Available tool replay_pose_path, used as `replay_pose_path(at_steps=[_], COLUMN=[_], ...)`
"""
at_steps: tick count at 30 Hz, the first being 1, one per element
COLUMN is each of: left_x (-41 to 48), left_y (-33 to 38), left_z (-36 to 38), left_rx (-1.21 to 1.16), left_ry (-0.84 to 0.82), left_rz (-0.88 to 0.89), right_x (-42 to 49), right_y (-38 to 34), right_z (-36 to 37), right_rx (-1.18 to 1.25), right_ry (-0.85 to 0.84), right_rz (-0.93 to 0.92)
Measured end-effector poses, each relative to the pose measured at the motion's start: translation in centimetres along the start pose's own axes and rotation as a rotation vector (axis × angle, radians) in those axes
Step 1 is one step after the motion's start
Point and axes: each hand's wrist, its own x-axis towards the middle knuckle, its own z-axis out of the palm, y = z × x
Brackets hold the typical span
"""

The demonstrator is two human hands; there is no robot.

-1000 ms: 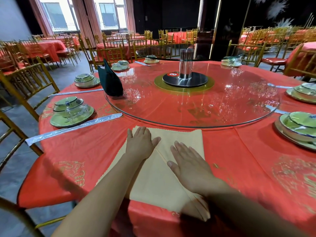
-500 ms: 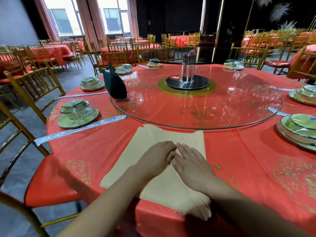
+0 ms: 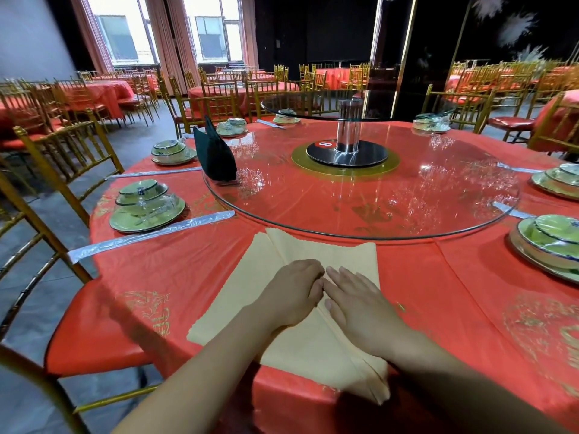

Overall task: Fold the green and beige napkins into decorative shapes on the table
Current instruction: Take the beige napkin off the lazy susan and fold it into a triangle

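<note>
A beige napkin lies partly folded on the red tablecloth at the near edge, with a diagonal crease running through its middle. My left hand sits on the crease with its fingers curled, pinching the fold. Beside it, touching fingertip to fingertip, my right hand presses flat on the napkin's right half. A dark green napkin, folded into an upright shape, stands on the left rim of the glass turntable.
Wrapped green place settings and a wrapped chopstick packet lie to the left, and more dishes to the right. Gold chairs ring the table. The turntable's edge lies just beyond the beige napkin.
My left hand slid from the napkin's upper left to the centre crease and curled its fingers there. My right hand stayed flat on the napkin. The view shifted slightly.
</note>
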Motion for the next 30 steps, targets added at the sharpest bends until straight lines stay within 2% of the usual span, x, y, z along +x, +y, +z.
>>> replay_pose_path(at_steps=[4,7,11,20,25,28,30], left_x=[1.1,0.4,0.2,0.2,0.0,0.1,0.1], left_y=[1.3,1.8,1.2,2.9,2.4,2.6,2.6], left_z=[0.2,1.6,2.4,0.8,1.3,1.2,1.1], left_rx=[0.15,0.286,0.395,0.316,0.316,0.358,0.365], left_ry=[-0.085,-0.045,-0.023,-0.201,-0.159,-0.157,-0.176], left_rz=[-0.15,-0.118,-0.103,-0.213,-0.195,-0.197,-0.208], right_x=[-0.1,0.3,1.3,2.9,-0.4,-2.5,-3.2], right_y=[0.0,1.3,3.9,6.4,2.5,0.4,0.1], right_z=[-0.4,-1.2,-0.8,-2.1,-0.9,0.6,1.3], right_rx=[0.126,0.324,0.11,0.031,-0.075,-0.171,-0.13], right_ry=[0.026,0.025,-0.093,-0.162,-0.004,0.138,0.152], right_rz=[0.016,0.071,0.094,0.219,0.102,0.148,0.18])
